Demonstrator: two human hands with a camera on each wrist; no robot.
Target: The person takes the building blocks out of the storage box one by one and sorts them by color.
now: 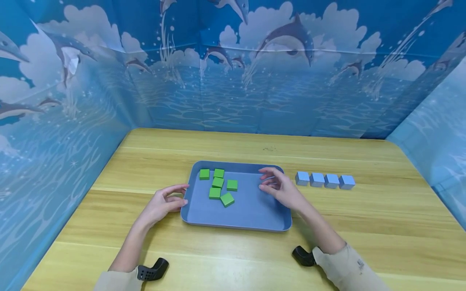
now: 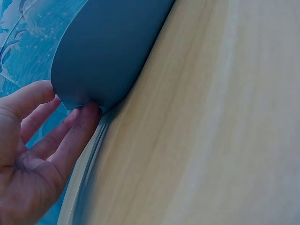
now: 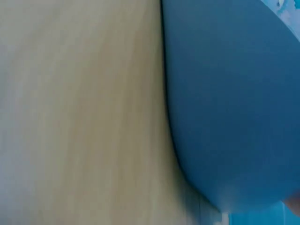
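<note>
A grey-blue rectangular tray (image 1: pixel 251 210) lies on the table with several flat green square blocks (image 1: pixel 217 182) grouped in its left half. My left hand (image 1: pixel 162 206) is at the tray's left end, its fingertips and thumb tip right against the outer wall. The left wrist view shows those fingers (image 2: pixel 77 133) extended along the tray's corner. Over the tray's right end reaches my right hand (image 1: pixel 282 190), fingers loosely bent, thumb apart from them and nothing between. Only a sliver of that hand shows in the right wrist view, beside the tray wall (image 3: pixel 234 103).
To the right of the tray, several light-blue cubes (image 1: pixel 317 180) stand in a row on the wooden table (image 1: pixel 382 226). A blue curtain with dolphins (image 1: pixel 225 93) encloses the back and both sides. Black wrist devices (image 1: pixel 153 270) sit at both sleeves.
</note>
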